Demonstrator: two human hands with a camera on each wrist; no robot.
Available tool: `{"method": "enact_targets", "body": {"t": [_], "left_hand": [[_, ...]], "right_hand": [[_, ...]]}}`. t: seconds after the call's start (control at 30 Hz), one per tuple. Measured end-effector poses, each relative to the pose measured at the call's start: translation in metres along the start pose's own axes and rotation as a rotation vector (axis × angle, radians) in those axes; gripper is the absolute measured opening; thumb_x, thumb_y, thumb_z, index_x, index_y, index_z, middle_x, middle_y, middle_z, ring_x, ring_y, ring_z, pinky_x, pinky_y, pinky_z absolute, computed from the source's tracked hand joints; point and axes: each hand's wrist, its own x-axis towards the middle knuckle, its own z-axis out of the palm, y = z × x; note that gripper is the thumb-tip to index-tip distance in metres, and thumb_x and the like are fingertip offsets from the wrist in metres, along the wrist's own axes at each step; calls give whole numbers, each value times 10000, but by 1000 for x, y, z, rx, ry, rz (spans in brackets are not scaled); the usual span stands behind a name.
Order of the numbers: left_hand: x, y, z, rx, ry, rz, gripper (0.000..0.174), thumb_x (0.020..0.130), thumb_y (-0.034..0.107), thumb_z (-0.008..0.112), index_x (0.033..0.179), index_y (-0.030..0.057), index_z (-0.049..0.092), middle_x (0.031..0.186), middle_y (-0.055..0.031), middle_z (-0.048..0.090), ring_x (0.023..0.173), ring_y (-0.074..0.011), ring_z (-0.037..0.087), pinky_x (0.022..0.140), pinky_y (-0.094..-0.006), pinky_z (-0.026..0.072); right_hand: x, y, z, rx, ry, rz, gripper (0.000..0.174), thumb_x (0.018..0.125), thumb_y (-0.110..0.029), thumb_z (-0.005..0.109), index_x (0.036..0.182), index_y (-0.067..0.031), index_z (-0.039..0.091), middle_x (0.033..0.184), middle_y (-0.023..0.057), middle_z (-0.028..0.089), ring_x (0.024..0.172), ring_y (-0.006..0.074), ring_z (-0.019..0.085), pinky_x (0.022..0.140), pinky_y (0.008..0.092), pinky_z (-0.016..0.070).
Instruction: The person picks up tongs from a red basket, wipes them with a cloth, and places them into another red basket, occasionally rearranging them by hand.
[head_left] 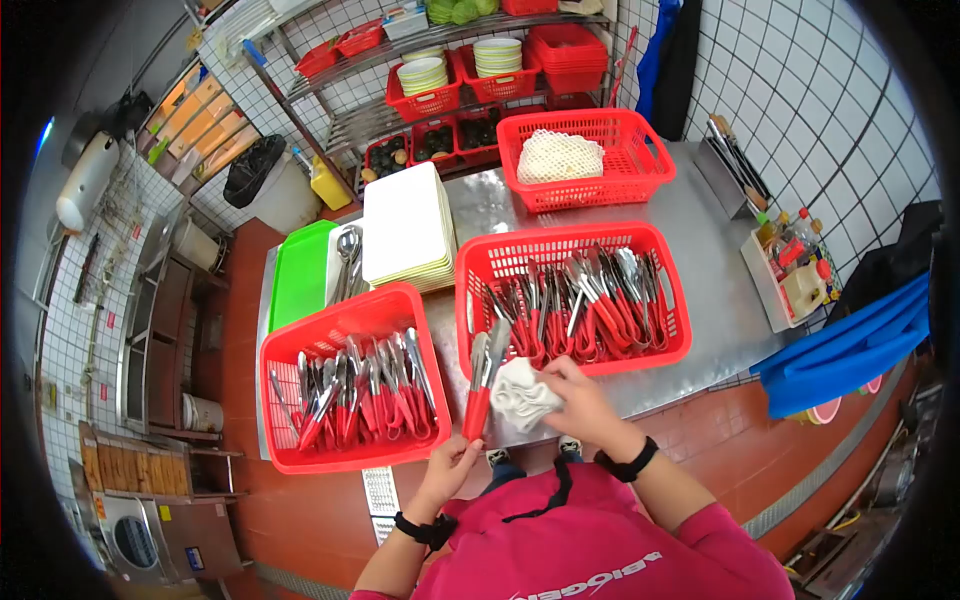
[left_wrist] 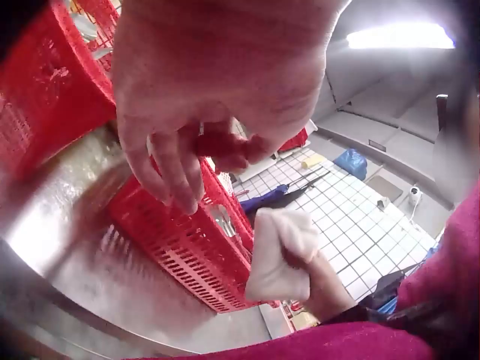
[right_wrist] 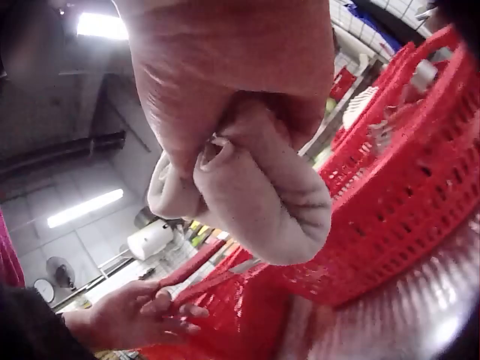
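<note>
In the head view, my left hand [head_left: 450,468] grips red-handled metal tongs [head_left: 477,405] near the handle end, with the metal tips pointing up and away. Bunched in the fingers of my right hand [head_left: 588,402] is a white cloth [head_left: 524,394], close beside the tongs. The right wrist view shows this cloth [right_wrist: 262,199] folded thick below the knuckles. A red basket [head_left: 640,361] of similar tongs [head_left: 605,305] sits just beyond both hands. Another red basket [head_left: 290,340], left of the hands, also contains many tongs [head_left: 375,390].
Behind the left basket are stacked white trays [head_left: 408,225], a green tray [head_left: 300,275] and large spoons [head_left: 347,245]. At the back of the steel table [head_left: 700,270] stands a red basket [head_left: 640,185] with a netted white bundle. Bottles [head_left: 800,250] fill a right-hand rack.
</note>
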Motion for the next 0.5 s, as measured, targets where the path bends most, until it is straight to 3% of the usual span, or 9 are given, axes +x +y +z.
{"method": "enact_targets", "body": {"t": [0.1, 0.17, 0.23, 0.3, 0.4, 0.5], "left_hand": [[-7, 18, -10, 135, -67, 53, 289, 1037, 256, 629, 972, -9, 723, 757, -12, 573, 728, -84, 513, 629, -302, 430], [-11, 13, -22, 139, -76, 96, 299, 1047, 259, 612, 1028, -11, 740, 801, -6, 613, 734, -102, 530, 664, -295, 446], [-18, 12, -34, -77, -116, -43, 346, 1079, 248, 545, 1082, -39, 738, 963, -33, 708, 814, -134, 622, 750, -275, 484], [-23, -1, -41, -256, -116, -64, 370, 1093, 243, 505, 1115, -51, 729, 1033, -57, 725, 870, -142, 652, 793, -273, 496], [-29, -5, -49, -509, -95, -70, 412, 1113, 242, 444, 1159, -67, 712, 1118, -103, 744, 960, -150, 689, 848, -280, 518], [-33, -11, -56, -592, -78, -79, 427, 1120, 255, 423, 1172, -61, 705, 1118, -118, 748, 982, -147, 695, 857, -291, 528]], "right_hand": [[27, -24, 22, -95, -124, 52, 519, 748, -128, 735, 1255, -43, 661, 1124, 111, 564, 1030, 313, 634, 856, 404, 526], [44, -24, 27, -111, -135, 63, 506, 747, -176, 733, 1230, -42, 670, 1112, 128, 559, 1028, 341, 633, 848, 430, 530], [61, -13, 29, -204, -25, 182, 497, 761, -178, 735, 1242, -77, 664, 1150, 124, 574, 993, 363, 652, 837, 461, 539], [74, 12, 33, -303, 161, 188, 431, 762, -162, 738, 1175, -52, 682, 1117, 134, 588, 974, 371, 653, 816, 468, 546], [79, 14, 25, -382, 165, 228, 442, 758, -158, 745, 1184, -56, 687, 1113, 128, 586, 969, 364, 649, 813, 453, 546], [70, 8, 34, -377, 59, 105, 459, 754, -168, 750, 1195, -59, 685, 1108, 123, 581, 961, 361, 649, 814, 446, 547]]}}
